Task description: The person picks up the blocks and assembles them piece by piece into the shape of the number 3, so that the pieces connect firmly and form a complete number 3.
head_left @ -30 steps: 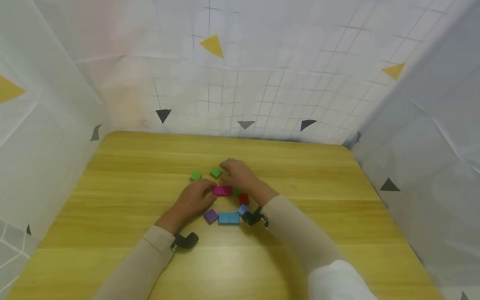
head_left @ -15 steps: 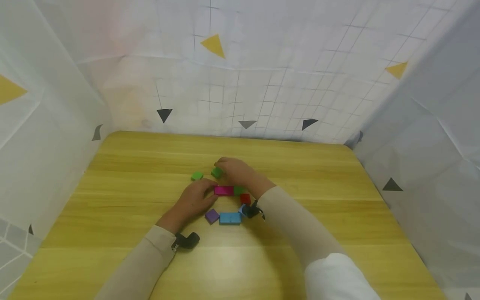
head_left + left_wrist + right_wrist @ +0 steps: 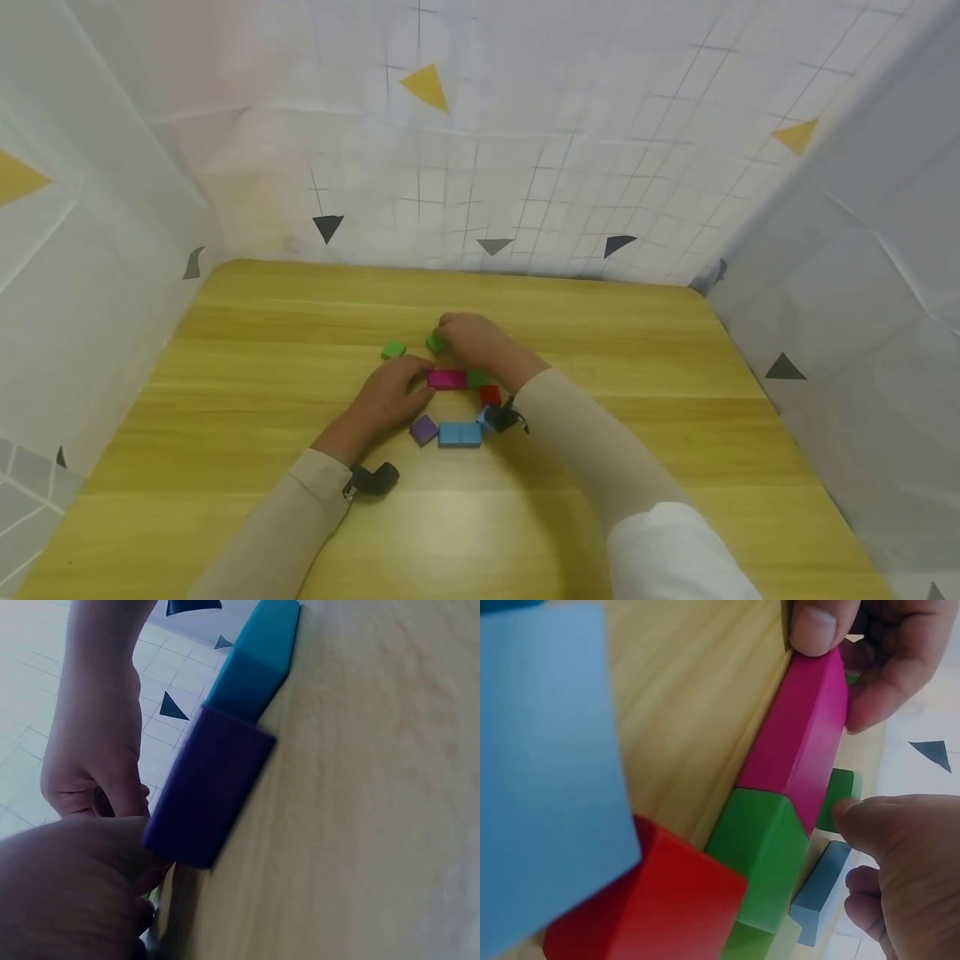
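My left hand (image 3: 390,396) pinches the near-left end of a magenta block (image 3: 447,380), thumb on one side and fingers on the other in the right wrist view. Beyond it, my right hand (image 3: 477,340) bends over a small green block (image 3: 434,343). Its thumb meets that block (image 3: 838,796) in the right wrist view, while the other fingers curl below it, partly hidden. Against the magenta block's right end sits another green block (image 3: 757,844), with a red block (image 3: 667,900) beside it. A blue-grey block (image 3: 821,881) lies under the right hand's curled fingers.
A green block (image 3: 393,349) lies beyond the left hand. Nearer are a purple block (image 3: 423,430), a long blue block (image 3: 460,434) and a periwinkle block (image 3: 484,419) partly behind the right wrist camera. White patterned sheets (image 3: 525,150) surround the wooden table (image 3: 600,350).
My right hand has shifted slightly left from over the blue-grey block at the back onto the small green block, now partly covering it. The left hand stays on the magenta block.
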The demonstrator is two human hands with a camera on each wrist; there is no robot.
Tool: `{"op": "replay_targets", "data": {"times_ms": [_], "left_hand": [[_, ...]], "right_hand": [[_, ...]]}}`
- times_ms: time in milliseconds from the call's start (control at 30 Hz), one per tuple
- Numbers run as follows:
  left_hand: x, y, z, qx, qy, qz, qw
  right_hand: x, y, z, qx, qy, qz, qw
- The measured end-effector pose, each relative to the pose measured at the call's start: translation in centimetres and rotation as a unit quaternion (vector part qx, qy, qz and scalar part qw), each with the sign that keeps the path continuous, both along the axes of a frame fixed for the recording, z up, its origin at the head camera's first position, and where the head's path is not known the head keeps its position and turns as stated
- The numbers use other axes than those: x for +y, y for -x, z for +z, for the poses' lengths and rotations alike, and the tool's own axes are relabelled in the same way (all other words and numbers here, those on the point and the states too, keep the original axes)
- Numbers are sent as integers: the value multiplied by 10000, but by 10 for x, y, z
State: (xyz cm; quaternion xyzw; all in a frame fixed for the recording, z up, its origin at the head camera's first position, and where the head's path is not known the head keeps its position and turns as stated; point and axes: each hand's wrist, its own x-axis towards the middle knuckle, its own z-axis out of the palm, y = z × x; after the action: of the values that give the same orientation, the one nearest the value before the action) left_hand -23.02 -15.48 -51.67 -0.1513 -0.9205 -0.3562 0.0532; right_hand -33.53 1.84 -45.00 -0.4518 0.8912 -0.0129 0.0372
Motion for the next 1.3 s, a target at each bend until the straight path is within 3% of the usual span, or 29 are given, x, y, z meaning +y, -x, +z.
{"op": "replay_targets", "data": {"times_ms": [233,533,700,833,1133,1300], "left_hand": [[1,0,3,21,53,-9,10000],[0,-1,2,-147,-17,7,9999],[0,-2,1,-159,-69,26,9998],[0,-3,1,-206,-119,38,9997],[1,-4,3,-354,-68,76,9993],[1,-4,3,-318,-49,46,9995]], "right_hand": [[1,2,4,-320,-230,-587,9975],[13,13,-5,-545,-95,-811,9952],[18,14,1,-986,240,-1264,9868],[22,15,2,-1037,304,-1551,9820],[30,18,-4,-1234,802,-2265,9628],[36,19,-6,-1579,1144,-2762,9411]]}}
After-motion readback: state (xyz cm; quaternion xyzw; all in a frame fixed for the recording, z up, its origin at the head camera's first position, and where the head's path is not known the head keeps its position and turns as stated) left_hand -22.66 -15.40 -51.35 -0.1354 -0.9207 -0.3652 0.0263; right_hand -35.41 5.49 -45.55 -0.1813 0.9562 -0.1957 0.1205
